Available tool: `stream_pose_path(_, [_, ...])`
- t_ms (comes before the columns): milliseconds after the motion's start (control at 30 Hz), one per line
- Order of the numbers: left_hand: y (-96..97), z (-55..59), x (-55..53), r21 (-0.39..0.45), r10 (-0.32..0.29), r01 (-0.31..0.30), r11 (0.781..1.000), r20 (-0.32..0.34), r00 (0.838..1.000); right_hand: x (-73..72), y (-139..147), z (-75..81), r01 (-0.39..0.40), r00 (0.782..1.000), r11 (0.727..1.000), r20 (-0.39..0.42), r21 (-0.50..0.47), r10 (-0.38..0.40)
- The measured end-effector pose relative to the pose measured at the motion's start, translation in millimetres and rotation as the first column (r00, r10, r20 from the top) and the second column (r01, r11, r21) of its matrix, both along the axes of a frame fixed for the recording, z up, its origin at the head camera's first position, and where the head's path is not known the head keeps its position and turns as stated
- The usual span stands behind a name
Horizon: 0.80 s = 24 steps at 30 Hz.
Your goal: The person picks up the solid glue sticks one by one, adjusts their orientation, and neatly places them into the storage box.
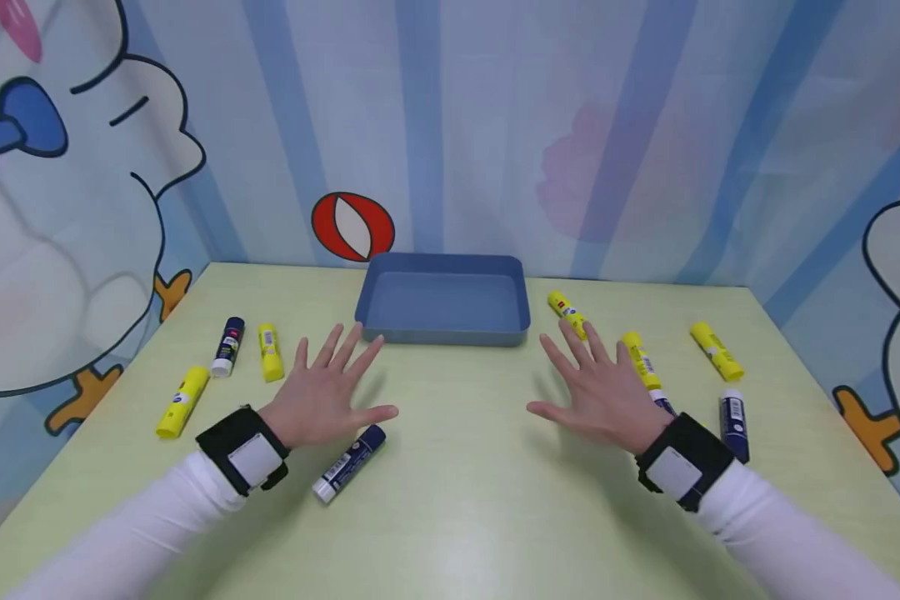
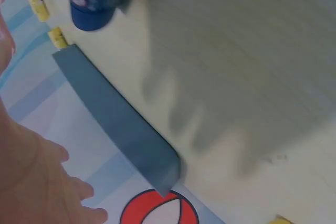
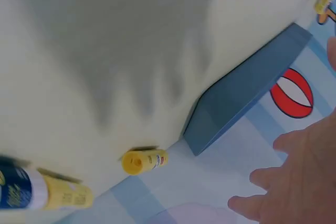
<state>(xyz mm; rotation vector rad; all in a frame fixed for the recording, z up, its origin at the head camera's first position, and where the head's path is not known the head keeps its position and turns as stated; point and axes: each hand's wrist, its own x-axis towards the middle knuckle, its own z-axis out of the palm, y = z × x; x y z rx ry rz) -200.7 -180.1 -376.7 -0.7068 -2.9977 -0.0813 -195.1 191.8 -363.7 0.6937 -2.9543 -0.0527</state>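
Note:
Both hands hover over the table with fingers spread and nothing held. My left hand (image 1: pixel 322 396) is above and beyond a dark blue glue stick (image 1: pixel 349 464) with a white end, which also shows large in the left wrist view. To its left lie two yellow glue sticks (image 1: pixel 182 402) and another dark blue glue stick (image 1: pixel 228 347). My right hand (image 1: pixel 600 387) is nearest a yellow glue stick (image 1: pixel 642 360) and a dark blue one (image 1: pixel 662 401), the latter partly hidden by the wrist. A blue tray (image 1: pixel 453 336) with nothing in it stands beyond the hands.
Farther right lie a yellow glue stick (image 1: pixel 717 351) and a dark blue one (image 1: pixel 734 425). One more yellow stick (image 1: pixel 567 313) lies right of the tray. A printed curtain (image 1: pixel 487 125) rises behind the pale table (image 1: pixel 457 517). Both wrists wear black straps.

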Motion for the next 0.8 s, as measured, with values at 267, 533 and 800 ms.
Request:
stream_pose_path(267, [-8.7,-3.5,-33.1,-0.012,0.048,-0.048,0.999,0.004,0.999,-41.1,-21.0,4.9,-0.037,0.999,0.996,-0.014,0.08,0.038])
stream_pose_path(533, [-6.5,-10.5,-63.8,0.022,-0.015,0.014,1.0,0.021,1.0,-63.2,-49.4,-3.9,-0.089,0.994,0.996,0.059,0.02,0.087])
stream_pose_path(800, [-10.3,-20.2,-86.0,-0.005,-0.031,0.031,1.0,-0.03,0.999,-76.8,-64.6,-24.1,-0.124,0.992,0.99,0.006,0.068,0.124])
